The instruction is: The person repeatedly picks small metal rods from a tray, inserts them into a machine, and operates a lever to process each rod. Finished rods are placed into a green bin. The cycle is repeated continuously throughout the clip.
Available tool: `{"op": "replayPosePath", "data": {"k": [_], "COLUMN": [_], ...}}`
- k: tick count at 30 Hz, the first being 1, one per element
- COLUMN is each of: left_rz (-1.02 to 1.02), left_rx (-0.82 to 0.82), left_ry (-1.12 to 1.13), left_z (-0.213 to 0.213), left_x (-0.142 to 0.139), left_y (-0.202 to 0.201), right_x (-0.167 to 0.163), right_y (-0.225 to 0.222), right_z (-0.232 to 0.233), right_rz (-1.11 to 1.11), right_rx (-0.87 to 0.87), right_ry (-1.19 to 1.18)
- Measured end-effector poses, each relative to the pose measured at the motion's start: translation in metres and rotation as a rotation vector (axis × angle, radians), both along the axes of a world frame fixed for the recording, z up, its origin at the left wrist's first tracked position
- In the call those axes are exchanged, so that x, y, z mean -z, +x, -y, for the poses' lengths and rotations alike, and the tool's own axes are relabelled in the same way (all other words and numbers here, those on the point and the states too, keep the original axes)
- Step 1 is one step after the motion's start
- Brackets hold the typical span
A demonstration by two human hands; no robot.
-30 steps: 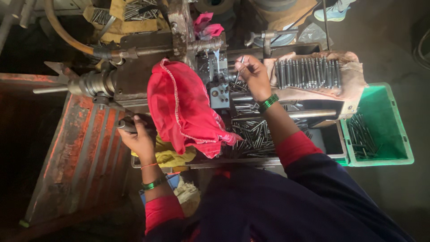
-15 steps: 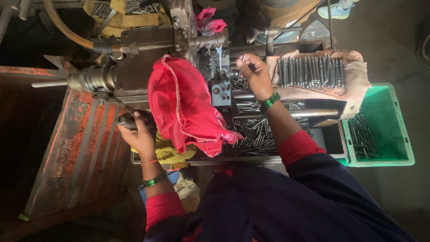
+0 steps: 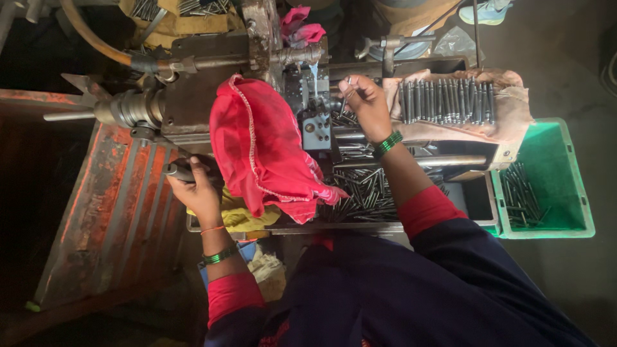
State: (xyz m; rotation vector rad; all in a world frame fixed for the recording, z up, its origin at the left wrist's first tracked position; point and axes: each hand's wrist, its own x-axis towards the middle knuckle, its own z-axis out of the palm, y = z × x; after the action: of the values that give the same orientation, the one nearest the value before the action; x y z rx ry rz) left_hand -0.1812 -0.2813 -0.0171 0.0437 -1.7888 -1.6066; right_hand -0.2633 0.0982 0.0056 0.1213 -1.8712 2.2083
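One thin metal pin (image 3: 347,96) is pinched in the fingers of your right hand (image 3: 367,103), standing up toward 12 o'clock just beside the machine block (image 3: 315,109) at its 9 o'clock, while your left hand (image 3: 196,189) wraps around the dark lever (image 3: 177,170).

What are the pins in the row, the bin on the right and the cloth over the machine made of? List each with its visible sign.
Row of pins: seemingly steel, dull grey with thin highlights.
Green bin: looks like moulded plastic, uniform matte colour, ribbed rim.
Red cloth: woven fabric, soft folds and a stitched edge.
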Motion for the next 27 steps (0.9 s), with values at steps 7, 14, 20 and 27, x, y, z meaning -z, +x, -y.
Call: {"op": "replayPosePath", "data": {"k": [7,14,20,27], "left_rz": [-0.03,-0.02,-0.007,0.0], "left_rx": [0.007,-0.003,0.012,0.014], "left_ry": [0.0,-0.027,0.003,0.004], "left_z": [-0.0007,-0.0021,-0.0036,-0.0039], "left_x": [0.0031,0.0033,0.0011,0.001], "left_y": [-0.0014,-0.0011,-0.0024,-0.0004], "right_x": [-0.0008,-0.0007,0.0023,-0.0023], "right_y": [0.0008,0.0017,0.0,0.0039], "right_z": [-0.0011,-0.0051,-0.0054,-0.0049], "right_rz": [0.002,0.031,0.047,0.073], "right_rx": [0.001,-0.01,-0.051,-0.107], "right_ry": [0.027,0.021,-0.022,0.0]}}
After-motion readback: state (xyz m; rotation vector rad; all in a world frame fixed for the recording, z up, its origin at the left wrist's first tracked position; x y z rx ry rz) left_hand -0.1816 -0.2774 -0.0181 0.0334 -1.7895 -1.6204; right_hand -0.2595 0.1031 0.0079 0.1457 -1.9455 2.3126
